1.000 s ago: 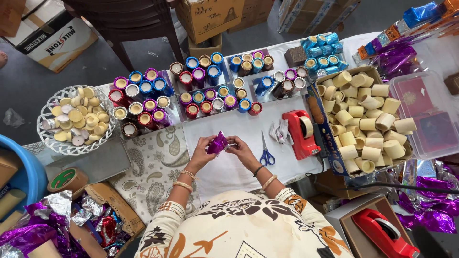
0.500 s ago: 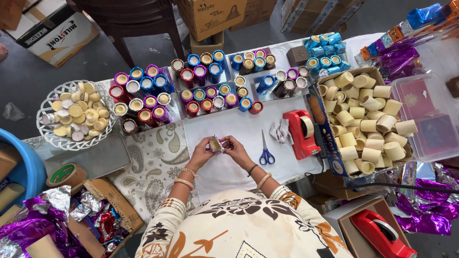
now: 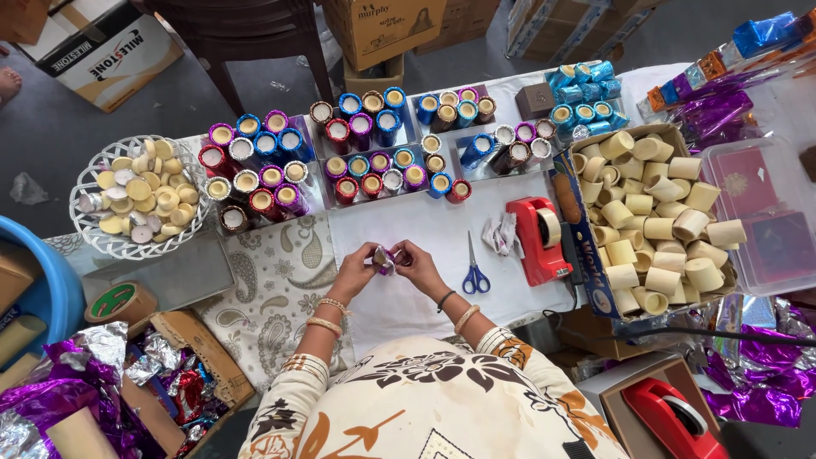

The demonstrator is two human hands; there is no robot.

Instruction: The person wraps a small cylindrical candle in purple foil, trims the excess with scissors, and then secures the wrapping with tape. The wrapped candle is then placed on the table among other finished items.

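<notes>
Scissors (image 3: 475, 274) on table (image 3: 425, 229), tape dispenser (image 3: 538, 240) right of them, box of tubes (image 3: 650, 221) further right, basket (image 3: 136, 208) far left.

Both hands, left hand (image 3: 355, 274) & right hand (image 3: 416, 265), fingertips pinched together.

Both hands (image 3: 387, 265) pinch a purple foil-wrapped tube (image 3: 383, 258); scissors (image 3: 474, 274) nearby.

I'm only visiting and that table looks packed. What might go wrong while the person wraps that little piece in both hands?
The small foil-wrapped roll is pinched between the left hand and right hand; shiny foil could slip or tear.

The blue-handled scissors lie right beside the right hand, so a careless reach might catch the blades.

The wrapped rolls stand upright in tight rows just ahead; a bump could probably topple several.
</notes>
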